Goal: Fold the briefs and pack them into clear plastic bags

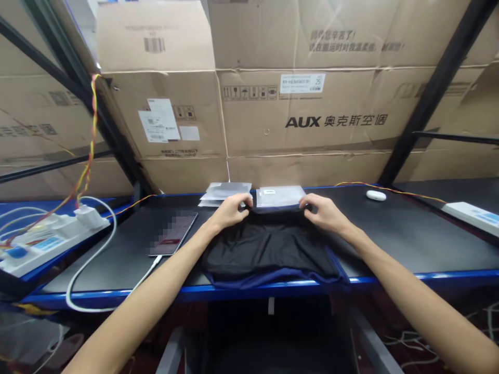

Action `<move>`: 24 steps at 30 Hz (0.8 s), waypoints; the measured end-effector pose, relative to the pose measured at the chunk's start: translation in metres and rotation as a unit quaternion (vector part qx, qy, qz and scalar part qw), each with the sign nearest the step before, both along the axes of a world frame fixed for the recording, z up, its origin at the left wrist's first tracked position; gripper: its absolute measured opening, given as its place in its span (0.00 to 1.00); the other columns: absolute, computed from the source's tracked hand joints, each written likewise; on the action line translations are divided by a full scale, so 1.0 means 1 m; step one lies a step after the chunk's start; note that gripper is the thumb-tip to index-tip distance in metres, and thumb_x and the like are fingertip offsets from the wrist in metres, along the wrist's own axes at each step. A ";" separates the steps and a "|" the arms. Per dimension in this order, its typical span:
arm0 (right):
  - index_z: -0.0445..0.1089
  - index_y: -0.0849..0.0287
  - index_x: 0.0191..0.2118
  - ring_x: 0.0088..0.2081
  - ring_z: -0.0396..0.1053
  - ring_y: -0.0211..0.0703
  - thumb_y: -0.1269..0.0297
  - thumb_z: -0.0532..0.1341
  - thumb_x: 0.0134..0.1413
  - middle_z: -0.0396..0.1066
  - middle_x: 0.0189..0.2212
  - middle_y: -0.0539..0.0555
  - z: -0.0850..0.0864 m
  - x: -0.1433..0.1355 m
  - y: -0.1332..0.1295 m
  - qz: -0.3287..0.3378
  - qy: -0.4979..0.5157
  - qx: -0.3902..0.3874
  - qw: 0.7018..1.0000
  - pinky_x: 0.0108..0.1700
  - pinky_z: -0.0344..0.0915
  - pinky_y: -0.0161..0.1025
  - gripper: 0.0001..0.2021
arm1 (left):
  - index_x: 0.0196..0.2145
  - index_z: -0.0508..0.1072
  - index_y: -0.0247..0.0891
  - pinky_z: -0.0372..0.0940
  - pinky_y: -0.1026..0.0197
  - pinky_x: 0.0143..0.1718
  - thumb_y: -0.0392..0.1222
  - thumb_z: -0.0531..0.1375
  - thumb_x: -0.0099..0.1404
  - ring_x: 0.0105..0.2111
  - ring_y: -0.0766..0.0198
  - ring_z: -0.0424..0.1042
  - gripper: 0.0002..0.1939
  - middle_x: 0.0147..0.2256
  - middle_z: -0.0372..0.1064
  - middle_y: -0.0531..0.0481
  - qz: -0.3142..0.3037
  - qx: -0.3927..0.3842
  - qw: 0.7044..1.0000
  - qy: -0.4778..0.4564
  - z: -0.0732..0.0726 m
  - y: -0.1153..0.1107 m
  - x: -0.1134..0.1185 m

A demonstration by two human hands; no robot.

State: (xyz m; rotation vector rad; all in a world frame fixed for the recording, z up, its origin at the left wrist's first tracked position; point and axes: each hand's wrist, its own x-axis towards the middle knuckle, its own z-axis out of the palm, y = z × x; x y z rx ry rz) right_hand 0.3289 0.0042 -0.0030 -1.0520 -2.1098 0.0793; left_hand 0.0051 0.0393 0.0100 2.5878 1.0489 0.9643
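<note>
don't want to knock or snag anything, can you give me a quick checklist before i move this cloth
1. Left hand on the cloth: ok, it pinches the far edge near the left end.
2. Right hand on the cloth: ok, it pinches the same edge near the right end.
3. Cloth smooth: not ok, it lies wrinkled.
4. Phone off the cloth: ok, it lies to the left.
5. White cable clear of the left forearm: cannot tell, they run very close together.
6. Fingertips clear of the left clear packets: cannot tell, they overlap in this view.
</note>
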 end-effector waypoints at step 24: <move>0.77 0.53 0.43 0.56 0.69 0.52 0.59 0.64 0.59 0.74 0.52 0.57 -0.006 0.023 -0.091 0.100 -0.031 -0.074 0.992 0.58 0.67 0.49 0.09 | 0.38 0.78 0.40 0.64 0.61 0.45 0.51 0.66 0.62 0.42 0.61 0.71 0.13 0.44 0.72 0.49 -0.100 -0.121 0.980 0.125 0.034 -0.083 -0.028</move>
